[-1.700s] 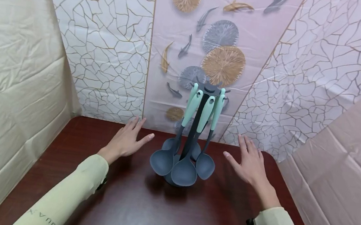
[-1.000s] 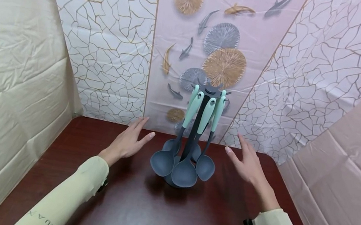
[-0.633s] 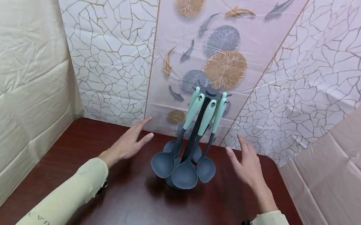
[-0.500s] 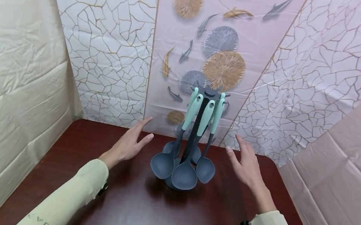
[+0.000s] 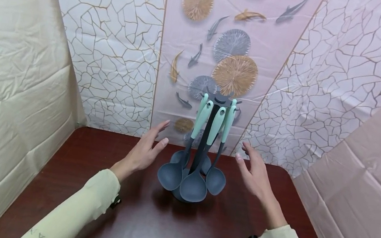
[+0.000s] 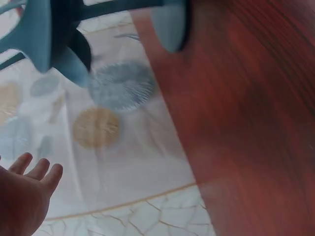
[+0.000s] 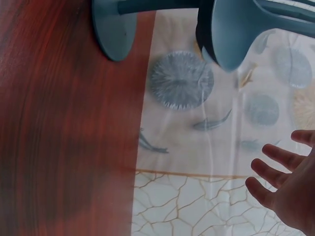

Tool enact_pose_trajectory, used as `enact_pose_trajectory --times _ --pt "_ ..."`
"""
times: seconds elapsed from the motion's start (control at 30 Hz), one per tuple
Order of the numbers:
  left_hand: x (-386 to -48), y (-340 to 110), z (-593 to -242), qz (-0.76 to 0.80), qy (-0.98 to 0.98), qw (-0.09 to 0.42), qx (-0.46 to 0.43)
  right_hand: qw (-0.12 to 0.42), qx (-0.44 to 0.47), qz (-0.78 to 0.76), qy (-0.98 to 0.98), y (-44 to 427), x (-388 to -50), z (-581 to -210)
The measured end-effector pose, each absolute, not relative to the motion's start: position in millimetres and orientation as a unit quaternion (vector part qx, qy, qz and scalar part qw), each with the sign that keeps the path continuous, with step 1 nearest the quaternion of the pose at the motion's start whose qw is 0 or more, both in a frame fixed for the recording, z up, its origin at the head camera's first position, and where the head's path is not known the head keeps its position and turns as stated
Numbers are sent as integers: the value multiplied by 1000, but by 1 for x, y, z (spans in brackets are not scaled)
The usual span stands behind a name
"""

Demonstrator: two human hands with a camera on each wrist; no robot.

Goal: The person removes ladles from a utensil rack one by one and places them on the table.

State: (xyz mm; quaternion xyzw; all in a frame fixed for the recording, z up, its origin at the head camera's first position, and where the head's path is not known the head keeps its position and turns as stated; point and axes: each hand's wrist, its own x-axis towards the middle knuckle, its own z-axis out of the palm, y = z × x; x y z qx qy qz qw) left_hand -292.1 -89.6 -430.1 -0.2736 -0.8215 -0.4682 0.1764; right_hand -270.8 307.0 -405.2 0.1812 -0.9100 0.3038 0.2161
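Observation:
A dark grey utensil stand (image 5: 206, 135) stands upright near the back of the table. Ladles and spoons with mint-green handles hang around it: a front ladle (image 5: 193, 187), a left ladle (image 5: 170, 177) and a smaller right one (image 5: 215, 181); others behind are partly hidden. To the stand's left, my left hand (image 5: 141, 153) is held up with fingers extended, touching nothing. My right hand (image 5: 256, 176) is likewise raised on the other side, apart from the utensils. The stand's round base (image 7: 117, 34) shows in the right wrist view, with spread fingers (image 7: 268, 172) below right.
The dark red wooden table (image 5: 176, 232) has its back edge against a cloth backdrop (image 5: 124, 47) printed with fish and round leaves. Pale cloth walls (image 5: 16, 113) rise along both sides.
Both hands have moved inward toward the stand, the left one more clearly in the last half second. The view has shifted slightly; the stand stays in its place on the table.

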Motion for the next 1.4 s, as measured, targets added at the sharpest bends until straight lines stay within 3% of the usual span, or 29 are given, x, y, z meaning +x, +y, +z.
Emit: enact_pose_trajectory --times 0.53,1.17,1.4 --pt "-276 -66 -380 -489 -779 221 -326 229 209 328 -892 275 -272 -371" --pt "-263 -34 -348 -485 -725 344 -348 256 249 356 -864 244 -258 -347" --pt "-258 -18 -333 -505 -737 316 -319 262 242 380 -854 237 -256 -340"
